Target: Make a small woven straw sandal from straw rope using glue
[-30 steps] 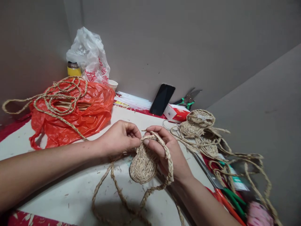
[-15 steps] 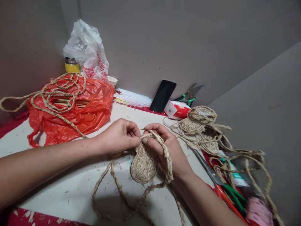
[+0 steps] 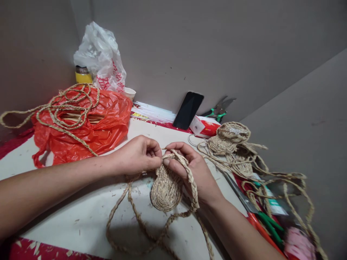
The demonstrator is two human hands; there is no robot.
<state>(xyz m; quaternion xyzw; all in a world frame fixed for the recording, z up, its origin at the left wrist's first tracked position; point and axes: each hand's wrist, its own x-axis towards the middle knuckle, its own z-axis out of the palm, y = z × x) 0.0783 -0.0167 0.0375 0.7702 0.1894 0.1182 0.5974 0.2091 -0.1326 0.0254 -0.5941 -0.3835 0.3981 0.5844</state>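
A woven straw piece (image 3: 166,191), narrow-waisted with a rounded lower end, hangs above the table between my hands. My right hand (image 3: 199,171) is closed on its upper part, thumb in front, with a braided straw cord (image 3: 193,182) looping over the fingers. My left hand (image 3: 141,155) is pinched against the piece's top edge; whatever lies between its fingertips is hidden. A thin pointed bit shows between the two hands' fingertips, too small to name. Below, more of the cord trails in loops over the white tabletop (image 3: 89,220).
At the left, a red plastic bag (image 3: 112,122) bears coiled cord (image 3: 73,124). A phone (image 3: 188,110) leans at the back near green-handled pruners (image 3: 219,110). Woven straw pieces (image 3: 233,139) lie at right, with large scissors (image 3: 244,196) and a pink roll (image 3: 299,243) nearer.
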